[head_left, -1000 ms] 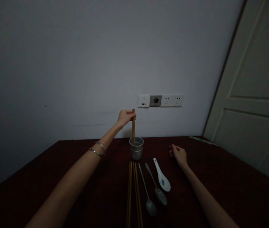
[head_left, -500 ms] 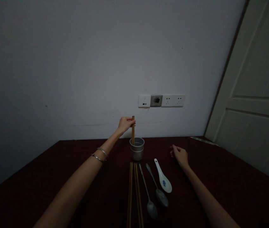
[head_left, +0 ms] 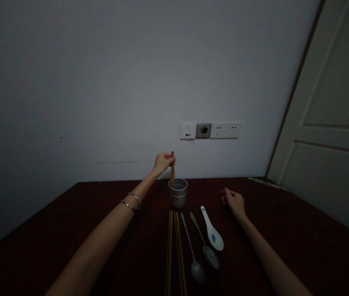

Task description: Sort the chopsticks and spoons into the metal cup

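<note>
Between thumb and fingers, my left hand (head_left: pixel 164 162) pinches wooden chopsticks (head_left: pixel 172 172) near their upper end. Their lower ends are inside a grey metal cup (head_left: pixel 178 195), leaning near its left side. My right hand (head_left: pixel 234 202) rests on the table at the right, fingers curled; whether anything is in them is hidden. In front of the cup lie two pairs of chopsticks (head_left: pixel 179 250). Beside them are a long metal spoon (head_left: pixel 197 270), a second metal spoon (head_left: pixel 210 256) and a white ceramic spoon (head_left: pixel 213 237) with a blue mark, the nearest to my right hand.
The dark red table (head_left: pixel 100 205) meets a pale wall (head_left: pixel 115 82) just behind the cup. Switches and sockets (head_left: pixel 210 130) are set in the wall. A door (head_left: pixel 331 135) stands to the right, with a thin strip (head_left: pixel 266 183) on the table's back right edge.
The held chopsticks sit very slightly lower in the cup, with my left hand following them down. My right hand and the laid-out utensils have not moved.
</note>
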The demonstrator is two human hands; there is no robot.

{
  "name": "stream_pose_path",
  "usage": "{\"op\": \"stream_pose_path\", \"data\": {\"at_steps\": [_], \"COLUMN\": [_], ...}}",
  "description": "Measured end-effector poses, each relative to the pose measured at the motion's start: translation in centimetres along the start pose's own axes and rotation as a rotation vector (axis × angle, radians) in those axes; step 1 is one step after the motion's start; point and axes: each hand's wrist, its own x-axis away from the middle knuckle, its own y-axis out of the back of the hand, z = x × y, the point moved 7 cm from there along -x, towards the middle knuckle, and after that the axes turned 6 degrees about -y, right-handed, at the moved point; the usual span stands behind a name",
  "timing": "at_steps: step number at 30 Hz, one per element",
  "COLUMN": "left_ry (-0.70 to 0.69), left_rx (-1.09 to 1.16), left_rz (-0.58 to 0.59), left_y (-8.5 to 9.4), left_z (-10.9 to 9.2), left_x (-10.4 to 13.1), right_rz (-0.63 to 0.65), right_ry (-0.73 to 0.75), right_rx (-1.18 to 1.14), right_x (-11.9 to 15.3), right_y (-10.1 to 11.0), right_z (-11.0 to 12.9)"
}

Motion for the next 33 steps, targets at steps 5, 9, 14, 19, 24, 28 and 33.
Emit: {"op": "stream_pose_path", "data": {"at_steps": [5,9,14,19,24,28,33], "left_ry": [-0.007,-0.005,-0.001,0.004,0.011,0.02,0.076], "left_rx": [0.022,0.044,0.011,-0.002,-0.001,0.034,0.041], "left_rz": [0.001,-0.01,-0.017,-0.003,0.001,0.017,0.016], "left_y": [-0.3,-0.4,-0.4,-0.5,-0.7,-0.8,-0.9], "left_z": [0.2,0.3,0.9,1.4,1.9,2.4,3.1], "left_x": [0.1,0.0,-0.1,0.2,0.3,0.4,0.9], "right_rz": [0.004,0.005,0.016,0.005,0.003,0.004,0.007], "right_ry": [0.004,0.006,-0.023,-0.004,-0.021,-0.017,-0.007], "right_rx": [-0.014,0.02,0.013,0.025,0.023,0.015,0.03], "right_x": [-0.4,-0.4,-0.3,-0.1,0.0,0.1,0.2], "right_y": [-0.1,-0.2,-0.2,-0.1,-0.1,-0.1,-0.1], "right_z": [-0.5,-0.5,-0.6,-0.1,-0.1,0.1,0.3]}}
